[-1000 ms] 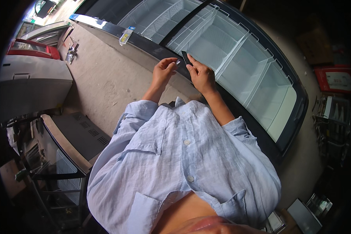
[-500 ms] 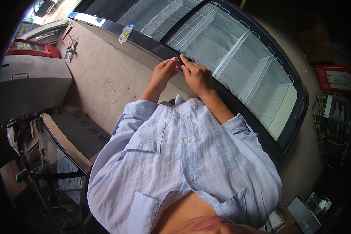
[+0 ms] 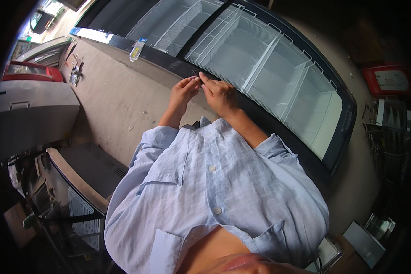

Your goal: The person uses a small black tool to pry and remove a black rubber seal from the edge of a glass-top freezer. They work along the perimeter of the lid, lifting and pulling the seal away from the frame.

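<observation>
Both my hands meet over the near edge of a dark-framed chest freezer [image 3: 260, 97]. My left hand [image 3: 182, 95] is closed, its thumb and fingertips pinched together on something too small to name. Beside it, touching or nearly so, my right hand [image 3: 221, 97] is closed around a small, thin dark piece [image 3: 196, 72] whose tip shows past the fingers. Its kind cannot be made out. On the freezer's edge, left of my hands, lies a small clear packet with blue and yellow parts [image 3: 136, 50].
White wire baskets [image 3: 260, 55] hang inside the freezer. At left stand a grey-white cabinet [image 3: 36, 102] and a dark vented unit [image 3: 93, 162]. Concrete floor [image 3: 118, 86] runs between them and the freezer. A red-framed case [image 3: 388, 80] and stacked metal parts sit at far right.
The whole view has shifted slightly, with freezer and packet now further left. My hands stay together at the freezer's edge, and less of the dark piece shows above the fingers.
</observation>
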Tool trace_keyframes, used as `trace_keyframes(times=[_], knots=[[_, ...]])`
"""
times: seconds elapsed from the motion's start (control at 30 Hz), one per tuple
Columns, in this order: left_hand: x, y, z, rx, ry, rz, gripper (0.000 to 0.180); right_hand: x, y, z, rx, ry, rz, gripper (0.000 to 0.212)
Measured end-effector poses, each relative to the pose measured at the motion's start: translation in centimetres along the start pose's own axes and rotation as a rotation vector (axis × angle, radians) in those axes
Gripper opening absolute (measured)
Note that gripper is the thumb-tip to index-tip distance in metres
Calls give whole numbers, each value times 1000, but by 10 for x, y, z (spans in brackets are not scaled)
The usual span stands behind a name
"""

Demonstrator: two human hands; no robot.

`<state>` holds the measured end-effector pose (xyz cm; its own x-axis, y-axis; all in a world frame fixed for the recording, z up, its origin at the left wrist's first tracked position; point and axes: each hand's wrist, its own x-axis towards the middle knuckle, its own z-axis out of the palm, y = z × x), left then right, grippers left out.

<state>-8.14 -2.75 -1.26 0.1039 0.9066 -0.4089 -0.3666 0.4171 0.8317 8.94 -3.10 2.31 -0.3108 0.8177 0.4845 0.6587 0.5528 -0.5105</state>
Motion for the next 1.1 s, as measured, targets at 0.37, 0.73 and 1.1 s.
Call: trace_keyframes(times=[0.37,0.73,1.1], knots=[[-8,-1,-22,-77,33,-20,25,0,-12,-23,281,217,169,36],[-21,10,-98,-175,263,-53,7,-40,-2,-14,300,98,236,36],[-24,20,-109,-239,182,-140,38,-49,-8,-4,283,44,158,37]])
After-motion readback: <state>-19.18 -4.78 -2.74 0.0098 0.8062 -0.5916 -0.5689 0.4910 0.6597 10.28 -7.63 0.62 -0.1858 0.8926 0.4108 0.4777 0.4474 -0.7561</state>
